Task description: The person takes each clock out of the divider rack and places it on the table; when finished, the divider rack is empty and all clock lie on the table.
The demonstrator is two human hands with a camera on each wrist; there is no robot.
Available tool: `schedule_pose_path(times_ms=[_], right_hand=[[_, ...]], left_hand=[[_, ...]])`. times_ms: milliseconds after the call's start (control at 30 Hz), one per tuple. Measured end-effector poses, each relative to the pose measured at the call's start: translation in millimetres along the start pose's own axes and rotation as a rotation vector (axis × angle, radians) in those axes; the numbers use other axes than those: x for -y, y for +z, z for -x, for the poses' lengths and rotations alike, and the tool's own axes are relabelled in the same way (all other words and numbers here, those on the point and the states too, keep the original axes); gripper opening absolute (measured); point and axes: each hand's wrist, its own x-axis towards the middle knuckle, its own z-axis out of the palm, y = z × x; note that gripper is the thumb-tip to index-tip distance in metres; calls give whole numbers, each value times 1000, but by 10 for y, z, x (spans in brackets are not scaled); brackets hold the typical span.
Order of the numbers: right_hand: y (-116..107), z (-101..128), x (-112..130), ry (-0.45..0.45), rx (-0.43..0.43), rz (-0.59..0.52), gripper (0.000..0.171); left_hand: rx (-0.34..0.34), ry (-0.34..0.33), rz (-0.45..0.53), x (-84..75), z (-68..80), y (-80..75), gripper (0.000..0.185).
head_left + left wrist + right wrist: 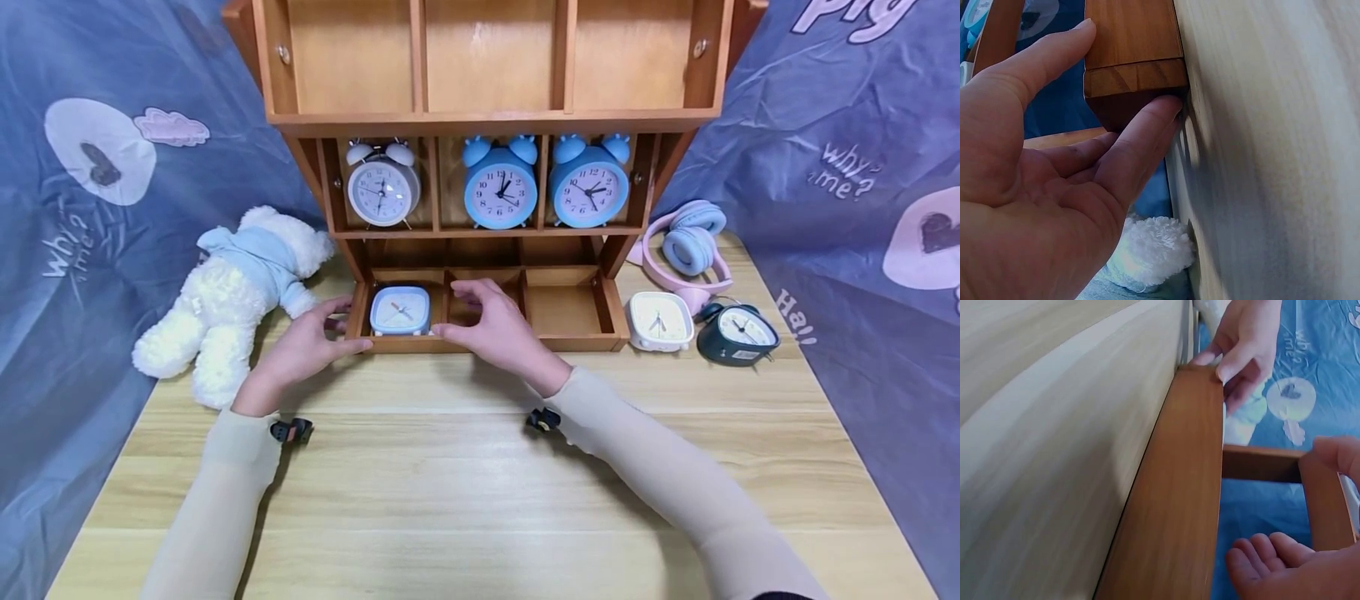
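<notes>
From my seat I see the small blue square clock (400, 310) lying face up in the left compartment of the wooden shelf's (491, 121) bottom tray, between my two hands. My left hand (306, 346) rests against the tray's front left corner with fingers nearly straight and apart, gripping nothing; the left wrist view shows a fingertip pressed to the corner's underside edge. My right hand (491, 323) hovers over the front rail by the middle compartment, fingers relaxed and spread, also holding nothing.

The risks I judge from here: a push from the left hand could slide the whole shelf on the counter (480, 483) and rattle the three round clocks (498, 185) above. A careless right hand could knock the blue clock against the divider. The plush bear (232, 292) lies close to my left wrist and could snag.
</notes>
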Motion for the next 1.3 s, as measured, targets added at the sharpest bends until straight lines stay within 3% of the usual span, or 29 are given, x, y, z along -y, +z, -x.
schedule_pose_path(times_ms=[467,633,767,967,1300], right_hand=[[418,-270,277,17,-32,75,85],[577,-336,344,78,-44,138,92],[694,-384,403,105,-53,211,97],[821,-457,471,69,-59,371,99],[956,-561,477,74,-55,510,99]], left_hand=[[8,11,-2,-14,-26,-4,97],[-8,22,-5,-2,-30,-3,94],[-16,32,-9,16,-34,4,93],[-15,45,-12,36,-29,0,92],[-5,43,2,40,-9,-3,90]])
